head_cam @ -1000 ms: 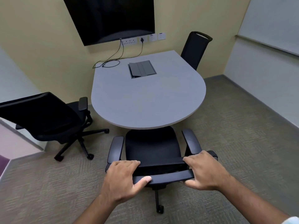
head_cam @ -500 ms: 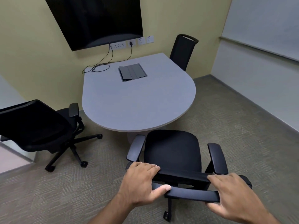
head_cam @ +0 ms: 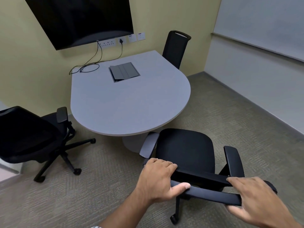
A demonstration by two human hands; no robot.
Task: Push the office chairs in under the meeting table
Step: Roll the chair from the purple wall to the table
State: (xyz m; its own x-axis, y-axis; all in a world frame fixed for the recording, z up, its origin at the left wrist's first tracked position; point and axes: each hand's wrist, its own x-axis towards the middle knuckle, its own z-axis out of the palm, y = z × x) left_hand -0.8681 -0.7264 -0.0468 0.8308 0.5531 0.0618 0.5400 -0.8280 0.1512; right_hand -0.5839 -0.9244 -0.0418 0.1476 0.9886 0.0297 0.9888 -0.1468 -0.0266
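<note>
A black office chair [head_cam: 185, 148] stands at the near right of the grey rounded meeting table [head_cam: 131, 102], its seat clear of the table edge and its left armrest just under the rim. My left hand [head_cam: 158, 178] grips the left end of its backrest top, and my right hand [head_cam: 256, 199] grips the right end. A second black chair [head_cam: 32, 137] stands off the table's left side, turned away. A third chair [head_cam: 176, 46] is tucked in at the table's far right.
A black wall screen [head_cam: 79, 18] hangs over the table, with sockets and cables [head_cam: 92, 66] below it. A dark cable box lid [head_cam: 124, 71] sits in the tabletop. A pale wall [head_cam: 263, 71] runs along the right. Carpet covers the floor.
The chair in my hands has shifted right and back out from under the table edge; its seat now shows in full. My hands kept their hold on the backrest.
</note>
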